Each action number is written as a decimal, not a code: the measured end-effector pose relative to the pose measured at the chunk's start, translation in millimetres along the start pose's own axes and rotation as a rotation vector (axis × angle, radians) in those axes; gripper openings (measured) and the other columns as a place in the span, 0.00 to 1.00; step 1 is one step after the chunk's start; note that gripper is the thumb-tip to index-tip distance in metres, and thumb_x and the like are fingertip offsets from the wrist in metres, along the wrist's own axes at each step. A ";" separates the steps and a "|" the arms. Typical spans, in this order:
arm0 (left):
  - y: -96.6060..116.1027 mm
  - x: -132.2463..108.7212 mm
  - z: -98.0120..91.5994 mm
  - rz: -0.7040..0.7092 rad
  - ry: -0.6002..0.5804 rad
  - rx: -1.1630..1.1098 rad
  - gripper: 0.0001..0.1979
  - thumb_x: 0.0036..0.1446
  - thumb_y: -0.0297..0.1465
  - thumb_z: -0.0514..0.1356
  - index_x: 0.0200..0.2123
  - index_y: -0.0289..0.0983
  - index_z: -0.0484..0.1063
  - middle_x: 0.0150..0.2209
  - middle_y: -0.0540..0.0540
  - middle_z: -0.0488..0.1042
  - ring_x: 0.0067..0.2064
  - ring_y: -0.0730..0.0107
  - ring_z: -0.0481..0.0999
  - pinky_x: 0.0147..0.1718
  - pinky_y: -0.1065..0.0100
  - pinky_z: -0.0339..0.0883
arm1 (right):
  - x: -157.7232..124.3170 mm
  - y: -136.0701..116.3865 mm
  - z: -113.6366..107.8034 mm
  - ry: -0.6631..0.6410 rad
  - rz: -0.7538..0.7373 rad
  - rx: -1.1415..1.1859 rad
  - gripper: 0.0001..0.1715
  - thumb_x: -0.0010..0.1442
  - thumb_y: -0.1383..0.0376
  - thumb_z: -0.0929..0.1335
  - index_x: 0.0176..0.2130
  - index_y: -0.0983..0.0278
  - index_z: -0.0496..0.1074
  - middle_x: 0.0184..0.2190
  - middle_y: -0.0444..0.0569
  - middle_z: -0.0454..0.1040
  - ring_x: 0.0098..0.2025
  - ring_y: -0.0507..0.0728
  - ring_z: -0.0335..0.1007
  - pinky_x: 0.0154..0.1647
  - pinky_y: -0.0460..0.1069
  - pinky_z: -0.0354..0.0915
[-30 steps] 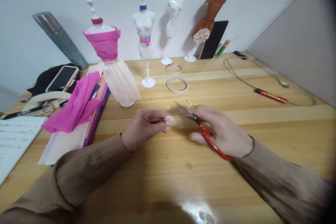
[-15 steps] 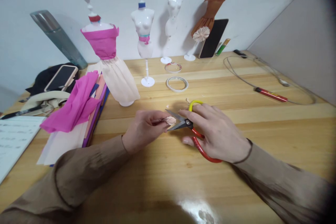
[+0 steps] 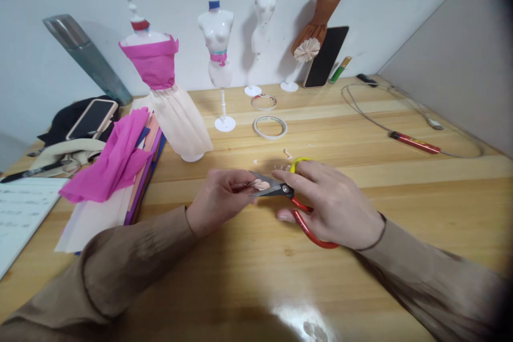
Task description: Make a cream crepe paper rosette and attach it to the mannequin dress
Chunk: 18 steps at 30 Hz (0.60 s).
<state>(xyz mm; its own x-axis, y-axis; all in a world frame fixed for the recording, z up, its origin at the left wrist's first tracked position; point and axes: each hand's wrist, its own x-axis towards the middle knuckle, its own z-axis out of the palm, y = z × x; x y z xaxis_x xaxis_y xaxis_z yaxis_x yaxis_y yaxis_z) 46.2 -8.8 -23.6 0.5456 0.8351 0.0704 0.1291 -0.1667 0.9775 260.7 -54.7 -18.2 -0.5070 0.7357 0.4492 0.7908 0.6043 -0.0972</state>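
Between thumb and fingers, my left hand (image 3: 220,197) pinches a small pleated piece of cream crepe paper (image 3: 262,185); most of it is hidden in the fingers. My right hand (image 3: 331,203) is closed around the handles of scissors (image 3: 285,189), one loop yellow and the other red. The scissor blades are parted, one above and one below the paper's end, with their tips beside my left fingertips. Small paper scraps (image 3: 287,154) lie on the table just beyond the scissors.
Small mannequins (image 3: 216,37) stand along the wall, one in a pink and cream dress (image 3: 180,117), one in a brown dress (image 3: 320,10). Two tape rolls (image 3: 270,134) lie mid-table. Crepe paper (image 3: 108,160) and a phone (image 3: 91,118) are left; a red-handled corded tool (image 3: 414,142) lies right.
The scissors have moved slightly left, so the pleated paper sits deeper between the blades. My left hand holds its place. The camera view has shifted slightly.
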 end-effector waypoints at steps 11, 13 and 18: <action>7.9 0.4 1.8 -0.011 0.026 0.012 0.10 0.53 0.32 0.62 0.25 0.32 0.77 0.23 0.45 0.78 0.26 0.72 0.75 0.27 0.73 0.68 | 1.3 -1.5 -2.0 -0.002 -0.008 -0.036 0.31 0.59 0.48 0.65 0.50 0.70 0.71 0.33 0.56 0.71 0.33 0.60 0.67 0.30 0.53 0.63; 6.9 -0.3 1.8 -0.010 0.027 0.016 0.10 0.53 0.32 0.63 0.25 0.32 0.77 0.24 0.45 0.78 0.27 0.72 0.75 0.26 0.73 0.68 | 1.3 -1.5 -1.5 0.002 -0.016 -0.039 0.31 0.59 0.49 0.65 0.49 0.71 0.71 0.33 0.57 0.71 0.32 0.61 0.67 0.30 0.53 0.63; 3.6 -1.1 1.1 -0.027 0.020 -0.005 0.07 0.52 0.31 0.64 0.29 0.32 0.79 0.26 0.46 0.79 0.28 0.70 0.76 0.28 0.72 0.70 | 0.4 -1.3 0.3 0.013 -0.022 -0.039 0.31 0.60 0.48 0.63 0.49 0.70 0.71 0.31 0.56 0.71 0.31 0.60 0.66 0.29 0.52 0.62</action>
<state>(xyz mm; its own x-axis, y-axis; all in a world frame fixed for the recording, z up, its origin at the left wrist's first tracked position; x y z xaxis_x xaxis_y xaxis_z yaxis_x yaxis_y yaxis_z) 46.9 -10.9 -20.3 0.5256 0.8494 0.0477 0.1392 -0.1412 0.9801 259.3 -55.1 -18.2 -0.5200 0.7183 0.4622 0.7925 0.6076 -0.0526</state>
